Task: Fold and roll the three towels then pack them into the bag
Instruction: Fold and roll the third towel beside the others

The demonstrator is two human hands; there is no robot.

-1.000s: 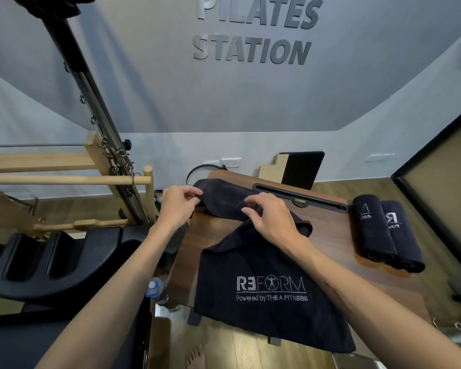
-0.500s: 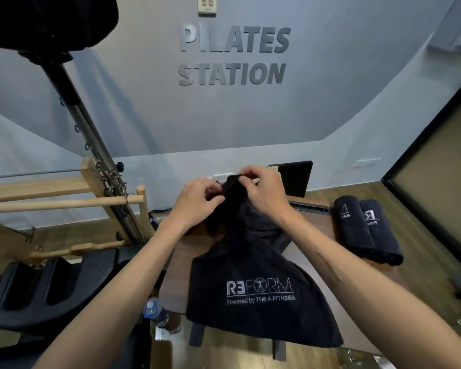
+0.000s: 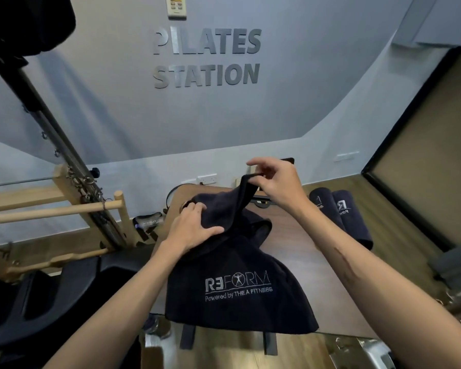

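So I'm working on the third towel (image 3: 237,286), pinching a far corner up with my right hand (image 3: 278,183) while my left hand (image 3: 194,227) is gripping the bunched cloth beside it, and most of it is lying unfolded on the counter (image 3: 317,275) with its near edge drooping over the front. Two rolled towels (image 3: 341,217) are already sitting side by side at the counter's far right, so I'm judging folding, rolling and packing remain, and I'm seeing no bag. I'm facing a grey wall with PILATES STATION lettering (image 3: 206,58), wooden pilates equipment (image 3: 64,206) on my left.
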